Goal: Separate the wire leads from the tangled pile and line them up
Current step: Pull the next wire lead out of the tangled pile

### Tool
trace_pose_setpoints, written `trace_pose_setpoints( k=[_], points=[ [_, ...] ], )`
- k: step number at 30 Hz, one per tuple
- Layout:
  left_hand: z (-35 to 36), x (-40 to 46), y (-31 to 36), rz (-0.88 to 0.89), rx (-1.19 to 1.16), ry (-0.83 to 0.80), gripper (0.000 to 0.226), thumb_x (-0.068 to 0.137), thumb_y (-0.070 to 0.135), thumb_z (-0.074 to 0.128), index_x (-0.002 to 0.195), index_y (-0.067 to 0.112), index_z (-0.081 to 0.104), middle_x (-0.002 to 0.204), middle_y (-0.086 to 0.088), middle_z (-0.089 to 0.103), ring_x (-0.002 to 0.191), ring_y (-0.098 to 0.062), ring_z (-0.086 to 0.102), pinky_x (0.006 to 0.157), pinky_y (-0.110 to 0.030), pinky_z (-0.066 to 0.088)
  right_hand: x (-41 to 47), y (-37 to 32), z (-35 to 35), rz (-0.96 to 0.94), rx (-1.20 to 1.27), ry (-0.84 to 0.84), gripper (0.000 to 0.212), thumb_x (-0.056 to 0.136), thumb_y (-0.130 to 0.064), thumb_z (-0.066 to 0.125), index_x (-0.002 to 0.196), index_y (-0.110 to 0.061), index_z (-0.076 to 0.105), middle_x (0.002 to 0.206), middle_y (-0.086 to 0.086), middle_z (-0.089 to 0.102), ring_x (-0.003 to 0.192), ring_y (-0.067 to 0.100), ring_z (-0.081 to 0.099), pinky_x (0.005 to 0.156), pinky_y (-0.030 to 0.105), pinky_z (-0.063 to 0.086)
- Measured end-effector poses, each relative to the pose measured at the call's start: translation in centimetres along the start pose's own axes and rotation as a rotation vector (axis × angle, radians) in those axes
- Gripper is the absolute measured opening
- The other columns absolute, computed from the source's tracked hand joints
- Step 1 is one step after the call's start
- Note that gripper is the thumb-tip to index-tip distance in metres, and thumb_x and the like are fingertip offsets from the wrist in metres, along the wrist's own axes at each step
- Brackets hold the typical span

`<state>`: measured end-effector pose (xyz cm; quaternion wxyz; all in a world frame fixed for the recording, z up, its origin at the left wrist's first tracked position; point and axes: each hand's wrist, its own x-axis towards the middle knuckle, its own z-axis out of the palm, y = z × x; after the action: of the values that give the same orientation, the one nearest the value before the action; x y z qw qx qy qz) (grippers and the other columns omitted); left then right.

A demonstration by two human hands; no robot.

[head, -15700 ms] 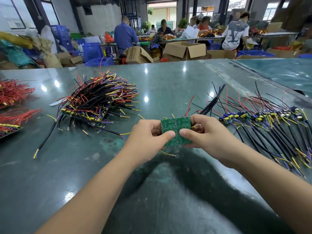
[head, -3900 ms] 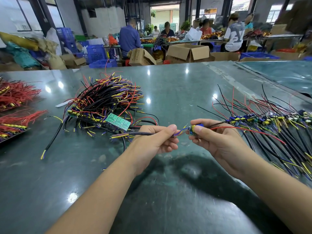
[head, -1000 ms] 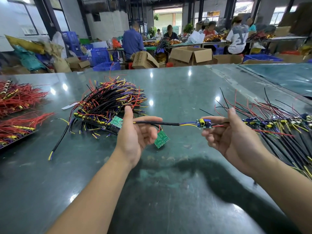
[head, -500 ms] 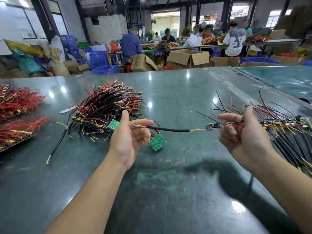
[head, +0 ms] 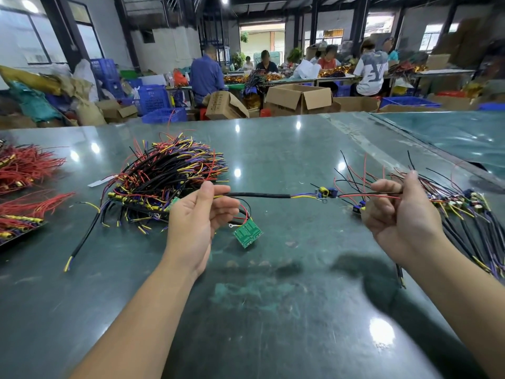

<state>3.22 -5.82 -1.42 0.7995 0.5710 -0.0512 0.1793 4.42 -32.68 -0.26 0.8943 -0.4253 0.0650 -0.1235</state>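
Lead [head: 259, 195] is held taut above the worktop [head: 273, 310], long axis left-right. Black sleeve end is pinched by left hand [head: 199, 217], thin red and black ends by right hand [head: 396, 212]. Pile [head: 164, 181] lies far left.

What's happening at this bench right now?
A person is sorting wire leads. Both hands hold one lead stretched above the table: the left hand pinches its black-sleeved end, the right hand its thin red and black wires. The tangled pile lies to the left; a row of separated leads lies to the right. A green circuit board rests beside the left hand.
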Motion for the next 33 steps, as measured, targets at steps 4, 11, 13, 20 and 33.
trace_pose_setpoints(
  k=[4,11,13,20,33],
  points=[
    [0.0,0.0,0.3,0.012,-0.045,0.033,0.036,0.101,0.028,0.041,0.084,0.009,0.067,0.062,-0.004,0.069,0.057,-0.01,0.066,0.055,-0.017,0.052,0.0,-0.2,-0.1,-0.094,0.078,0.064,0.067,0.102,-0.044,0.027,0.046,-0.018,0.051,0.036,-0.003,0.024,0.033,0.011,0.02,0.039,0.013,0.021],
    [0.9,-0.6,0.2,0.039,-0.053,0.0,0.036,0.099,0.031,0.041,0.088,0.01,0.068,0.066,-0.004,0.071,0.062,-0.011,0.067,0.058,-0.017,0.053,0.0,-0.8,0.1,-0.127,0.19,0.071,0.061,0.099,-0.053,0.031,0.053,-0.018,0.051,0.04,-0.003,0.031,0.037,0.01,0.022,0.042,0.017,0.023],
    [1.3,-0.8,0.3,0.037,-0.089,0.007,0.035,0.098,0.032,0.042,0.092,0.009,0.068,0.071,-0.006,0.072,0.065,-0.012,0.068,0.061,-0.018,0.054,0.0,-1.2,0.2,-0.102,0.242,-0.073,0.045,0.093,-0.054,0.042,0.075,-0.016,0.059,0.056,-0.003,0.054,0.045,0.006,0.045,0.047,0.017,0.041],
    [4.6,-4.0,-1.4,-0.189,-0.008,0.087,0.027,0.1,0.019,0.043,0.1,0.002,0.064,0.077,-0.009,0.074,0.073,-0.016,0.072,0.06,-0.017,0.055,-0.8,1.0,0.1,0.086,-0.396,-0.332,0.081,0.08,-0.024,0.065,0.149,-0.01,0.023,0.142,-0.006,0.046,0.129,0.012,0.046,0.112,0.037,0.033],
    [6.1,-6.9,-1.4,-0.5,0.394,-0.684,0.019,0.095,0.007,0.052,0.113,0.011,0.059,0.072,-0.003,0.071,0.054,-0.011,0.061,0.053,-0.018,0.047,-1.5,4.8,0.4,-0.335,-1.676,-0.299,0.04,0.088,-0.015,0.056,0.128,-0.016,0.055,0.129,0.003,0.054,0.122,0.02,0.048,0.098,0.023,0.031]
  ],
)
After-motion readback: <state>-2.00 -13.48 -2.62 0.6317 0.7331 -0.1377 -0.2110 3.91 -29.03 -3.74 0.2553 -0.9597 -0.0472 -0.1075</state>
